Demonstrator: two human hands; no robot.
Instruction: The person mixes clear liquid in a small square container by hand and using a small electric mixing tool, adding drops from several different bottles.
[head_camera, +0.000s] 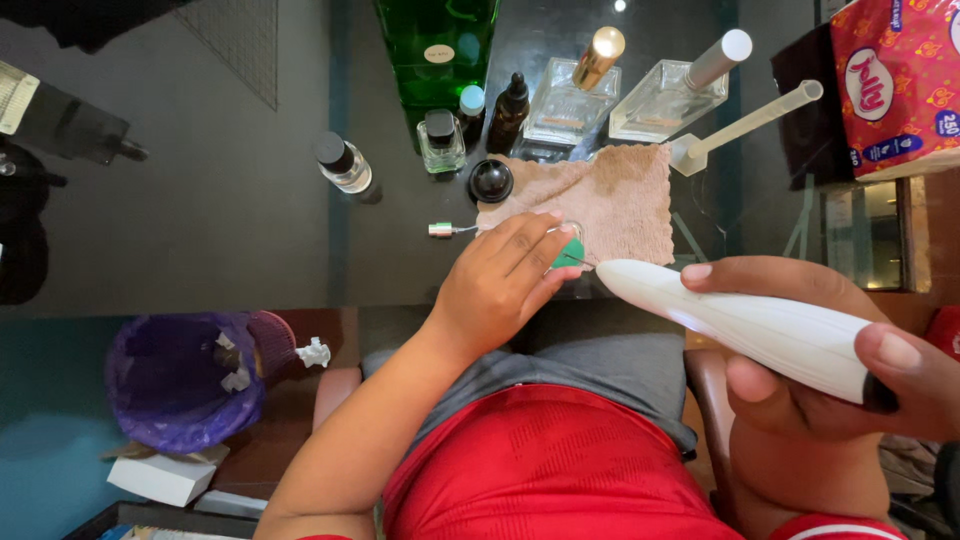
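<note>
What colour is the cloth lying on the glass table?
Light pinkish-tan; the cloth shows best in the head view, just beyond the left hand.

— What stands around the dark glass table (240, 200)?
— Below its near edge, on the left, a purple bin (175, 380) on a teal floor (40, 470).
— And the light?
— One small bright spot reflects at the table's far edge.

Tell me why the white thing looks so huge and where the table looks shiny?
In the head view, the white pen-shaped tool in the right hand sits close to the wide lens, so it looks stretched and slightly soft; the dark glass table shows a small bright glare spot by the perfume bottles.
</note>
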